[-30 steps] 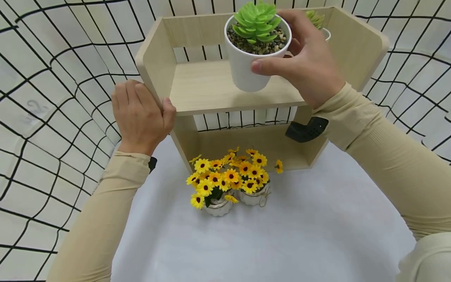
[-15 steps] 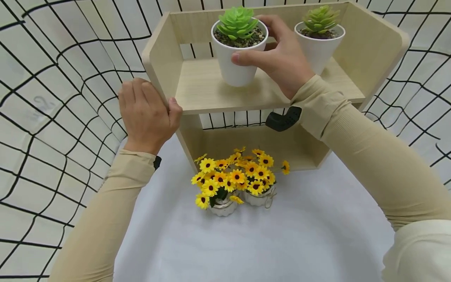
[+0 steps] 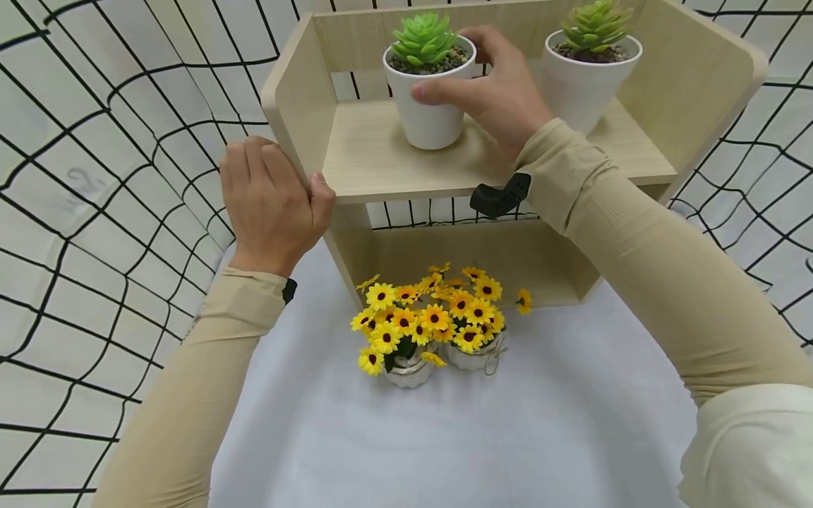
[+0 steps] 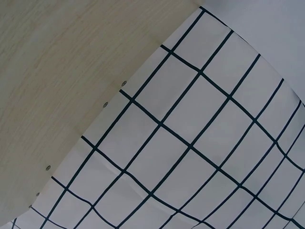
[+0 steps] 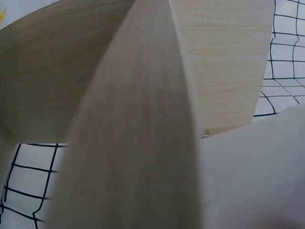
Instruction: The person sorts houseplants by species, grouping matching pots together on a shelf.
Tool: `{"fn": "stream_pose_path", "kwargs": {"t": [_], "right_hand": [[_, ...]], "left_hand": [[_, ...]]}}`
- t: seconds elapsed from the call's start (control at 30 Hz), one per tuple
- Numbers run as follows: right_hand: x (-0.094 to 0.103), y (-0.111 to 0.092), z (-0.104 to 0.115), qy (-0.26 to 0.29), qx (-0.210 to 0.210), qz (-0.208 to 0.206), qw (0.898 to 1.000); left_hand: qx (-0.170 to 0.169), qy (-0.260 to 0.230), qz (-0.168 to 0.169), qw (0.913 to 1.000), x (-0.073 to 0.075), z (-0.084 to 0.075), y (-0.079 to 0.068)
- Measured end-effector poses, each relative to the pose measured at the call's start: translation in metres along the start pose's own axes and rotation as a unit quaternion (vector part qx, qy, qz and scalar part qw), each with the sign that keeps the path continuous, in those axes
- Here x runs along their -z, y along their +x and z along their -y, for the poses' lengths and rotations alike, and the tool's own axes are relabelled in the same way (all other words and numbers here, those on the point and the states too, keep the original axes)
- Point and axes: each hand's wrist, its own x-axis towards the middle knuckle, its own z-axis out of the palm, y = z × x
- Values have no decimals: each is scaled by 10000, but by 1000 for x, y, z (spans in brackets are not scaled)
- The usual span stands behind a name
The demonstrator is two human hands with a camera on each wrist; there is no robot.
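Your right grip (image 3: pixel 492 99) has thumb and fingers round the white succulent pot (image 3: pixel 432 116), on or barely above the wooden shelf (image 3: pixel 381 169); left grip (image 3: pixel 273 197) clasps its side. Faint "2"-ish scribble (image 3: pixel 87 183) far left, btw.

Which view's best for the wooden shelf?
Head: it shows both levels of the wooden shelf, with only the top cut off slightly. Left wrist gets just one cropped panel; right wrist gets a blurred board edge plus partial panels.

Yellow flowers (image 3: pixel 435 317) in two pale pots (image 3: pixel 408 374) stand on a white surface (image 3: pixel 457 444), a black grid (image 4: pixel 161 124) behind
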Motion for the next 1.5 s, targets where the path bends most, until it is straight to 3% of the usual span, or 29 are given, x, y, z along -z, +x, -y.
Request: {"fn": "stream_pose_path", "kwargs": {"t": [0.4,0.53,0.67,1.03,1.17,1.33,1.5], "right_hand": [[2,9,-2,-556,-592,-71,9967],[3,10,-4,-514,-704,-44,9962],[4,9,-6,-330,-752,-61,9966],[4,-3,-10,-501,-761,-244,9955],[5,-12,-10,-333,-647,-232,9971],[8,-27,-10,126,-48,-95,9999],[13,-46,-17,-44,415,63,9991]], "left_hand": [[-20,-26,102,9999,-1,-2,-1],[-45,-22,140,9999,-3,-2,-1],[-61,42,234,9997,-5,-2,-1],[-51,48,333,9994,-12,9,-2],[-94,78,355,9993,-14,14,-1],[-103,98,424,9990,-14,19,2],[-62,105,485,9987,-14,22,6]]}}
